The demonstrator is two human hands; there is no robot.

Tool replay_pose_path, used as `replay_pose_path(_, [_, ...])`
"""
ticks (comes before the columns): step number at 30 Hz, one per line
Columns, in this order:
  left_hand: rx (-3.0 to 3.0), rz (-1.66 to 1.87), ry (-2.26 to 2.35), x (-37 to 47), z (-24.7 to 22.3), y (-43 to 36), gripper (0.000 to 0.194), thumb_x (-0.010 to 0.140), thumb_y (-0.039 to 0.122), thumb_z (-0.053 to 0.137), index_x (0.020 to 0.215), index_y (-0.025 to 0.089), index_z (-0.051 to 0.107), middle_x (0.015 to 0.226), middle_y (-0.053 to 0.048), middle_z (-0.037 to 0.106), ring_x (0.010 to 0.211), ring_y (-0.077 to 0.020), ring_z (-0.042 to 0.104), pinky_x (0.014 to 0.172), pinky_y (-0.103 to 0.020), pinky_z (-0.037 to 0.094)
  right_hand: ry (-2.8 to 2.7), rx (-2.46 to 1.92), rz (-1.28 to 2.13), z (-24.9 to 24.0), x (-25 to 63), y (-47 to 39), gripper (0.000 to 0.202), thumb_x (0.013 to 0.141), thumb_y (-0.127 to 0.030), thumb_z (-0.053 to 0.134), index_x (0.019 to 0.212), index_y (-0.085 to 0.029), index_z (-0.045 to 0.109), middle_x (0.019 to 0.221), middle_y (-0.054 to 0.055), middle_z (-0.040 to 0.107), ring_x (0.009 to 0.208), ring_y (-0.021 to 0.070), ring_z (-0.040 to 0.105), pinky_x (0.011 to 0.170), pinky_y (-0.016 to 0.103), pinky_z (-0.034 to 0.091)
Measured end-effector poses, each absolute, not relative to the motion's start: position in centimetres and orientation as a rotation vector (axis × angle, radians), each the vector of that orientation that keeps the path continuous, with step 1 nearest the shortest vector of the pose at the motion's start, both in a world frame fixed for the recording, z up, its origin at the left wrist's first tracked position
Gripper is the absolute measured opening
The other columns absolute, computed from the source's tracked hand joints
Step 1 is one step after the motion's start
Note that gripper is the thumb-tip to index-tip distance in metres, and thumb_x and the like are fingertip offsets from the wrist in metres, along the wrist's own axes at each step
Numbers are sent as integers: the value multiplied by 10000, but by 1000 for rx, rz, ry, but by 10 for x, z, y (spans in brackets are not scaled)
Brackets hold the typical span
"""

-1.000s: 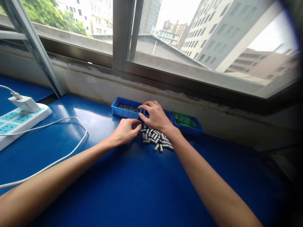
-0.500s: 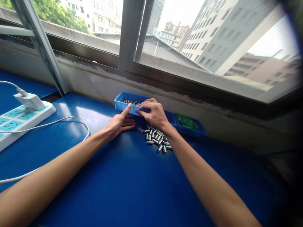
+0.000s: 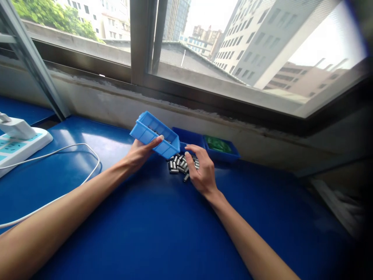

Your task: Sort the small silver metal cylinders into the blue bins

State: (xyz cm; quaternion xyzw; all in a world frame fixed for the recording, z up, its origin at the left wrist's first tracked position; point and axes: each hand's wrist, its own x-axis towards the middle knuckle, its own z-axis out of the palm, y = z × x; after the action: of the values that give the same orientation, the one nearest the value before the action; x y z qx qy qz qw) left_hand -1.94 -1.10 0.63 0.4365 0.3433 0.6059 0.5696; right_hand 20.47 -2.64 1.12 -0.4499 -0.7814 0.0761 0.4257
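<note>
My left hand (image 3: 141, 153) grips a light blue plastic bin (image 3: 151, 140) from below and the near side, thumb on its front wall. The bin is lifted and tilted down to the right; small dark metal parts lie inside, mostly hidden by its wall. To the right, my right hand (image 3: 201, 167) holds nothing, with thumb and fingers curved apart. Beneath the bin's low end and beside my right hand lies a pile of short silver-and-black cylindrical pieces (image 3: 177, 165), partly covered by that hand.
Behind the pile stand a darker blue bin (image 3: 188, 137) and a blue bin holding green material (image 3: 218, 144). At the left are a white power strip (image 3: 40, 136) and a looping white cable (image 3: 94, 159). A window wall (image 3: 110, 93) bounds the blue table (image 3: 151, 225).
The light blue bin has been raised off its place and tilted to the right in my left hand. My right hand has let go of it and moved down to the right.
</note>
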Motion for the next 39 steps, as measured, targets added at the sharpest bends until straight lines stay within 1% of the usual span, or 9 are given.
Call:
replay_pose_path(4, [1175, 1460, 917, -19, 6, -7, 577, 682, 505, 918, 1069, 172, 647, 1098, -92, 736, 1035, -270, 706, 964, -417, 576, -2115, -1196, 134, -6, 208, -28, 389, 1071, -387, 406, 1316, -189, 634, 1374, 131, 655, 1335, 266, 549, 1183, 455, 416])
replay_pose_path(9, [1413, 1367, 986, -16, 21, -8, 530, 645, 484, 940, 978, 163, 682, 969, -78, 744, 888, -242, 694, 847, -386, 586, -2149, -1231, 192, -12, 207, -21, 453, 1086, -375, 331, 1413, -186, 582, 1437, 124, 620, 1381, 261, 520, 1203, 460, 407])
replay_pose_path(13, [1502, 1316, 1013, -13, 24, -8, 680, 588, 502, 961, 1090, 159, 656, 983, -82, 746, 896, -251, 698, 828, -373, 580, -2132, -1230, 227, -16, 210, -19, 465, 1067, -292, 329, 1479, -204, 527, 1449, 119, 613, 1387, 250, 528, 1199, 470, 430])
replay_pose_path(19, [1580, 1346, 1054, -7, 14, -7, 972, 557, 412, 983, 1395, 188, 545, 1181, -105, 736, 1070, -294, 703, 918, -372, 575, -2189, -1215, 213, -20, 211, -19, 513, 988, -155, 358, 1457, -193, 561, 1444, 130, 612, 1375, 265, 538, 1194, 479, 446])
replay_pose_path(21, [1621, 1338, 1039, -3, 16, -7, 983, 567, 401, 975, 1426, 189, 548, 1183, -99, 741, 1077, -295, 708, 929, -370, 577, -2180, -1218, 210, -21, 211, -18, 520, 970, -131, 366, 1444, -188, 572, 1439, 135, 615, 1375, 267, 537, 1194, 476, 446])
replay_pose_path(25, [1714, 1305, 1029, 5, 25, -4, 999, 587, 420, 959, 1472, 193, 556, 1144, -80, 756, 1005, -281, 729, 894, -355, 585, -2162, -1220, 228, -22, 211, -17, 518, 938, -92, 379, 1406, -153, 592, 1408, 154, 631, 1344, 270, 558, 1168, 457, 468])
replay_pose_path(28, [1750, 1297, 1083, 9, 30, -1, 1058, 596, 417, 955, 1534, 202, 514, 1189, -87, 752, 1047, -290, 721, 937, -369, 571, -2144, -1224, 238, -21, 211, -18, 538, 917, -61, 369, 1398, -155, 590, 1365, 156, 653, 1312, 269, 581, 1131, 451, 493])
replay_pose_path(33, [1723, 1291, 1091, 12, 33, 2, 1088, 579, 387, 962, 1546, 184, 507, 1231, -110, 748, 1096, -312, 710, 987, -399, 556, -2145, -1244, 237, -21, 209, -19, 547, 894, -39, 380, 1381, -162, 596, 1376, 161, 647, 1330, 276, 568, 1125, 459, 494])
replay_pose_path(39, [1696, 1310, 1101, 12, 35, 3, 1120, 586, 408, 961, 1567, 178, 474, 1237, -118, 739, 1096, -308, 706, 979, -412, 560, -2116, -1240, 202, -24, 210, -17, 550, 899, -22, 371, 1387, -137, 597, 1381, 163, 648, 1328, 270, 574, 1145, 441, 481])
